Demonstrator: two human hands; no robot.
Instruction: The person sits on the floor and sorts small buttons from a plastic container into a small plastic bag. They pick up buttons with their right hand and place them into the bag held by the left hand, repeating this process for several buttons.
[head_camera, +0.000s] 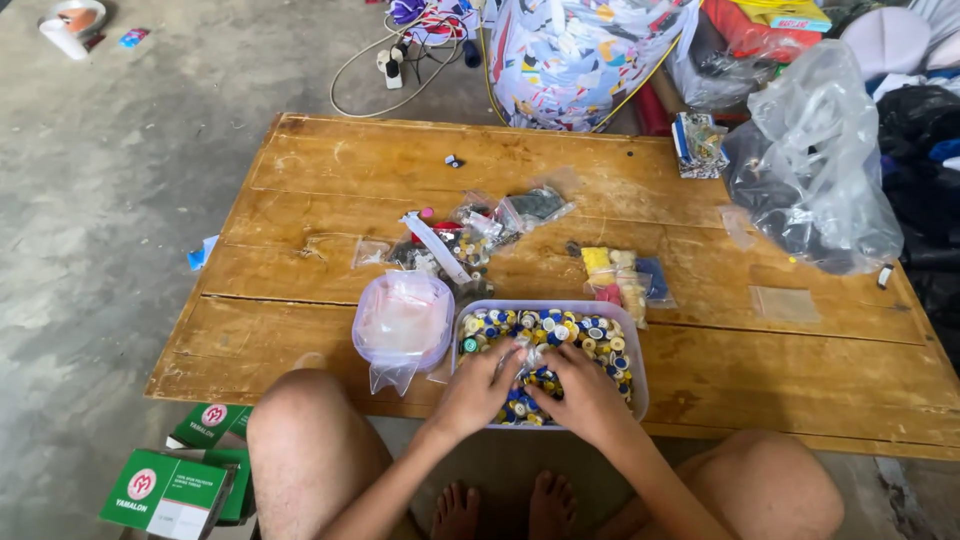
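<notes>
Hands at lower centre of frame: left hand (480, 388) and right hand (580, 392) both over the clear rectangular plastic tub (640, 372) of blue, yellow and white caps, grips pinched together on a small clear plastic bag (533, 355). Just left of it, on the bare wooden desk (800, 370), a clear round plastic container (402, 320).

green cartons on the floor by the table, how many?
3 visible: one green carton at the bottom left, a second above it beside the knee, and a third partly tucked between them. More may be hidden beneath or behind the leg.
</notes>
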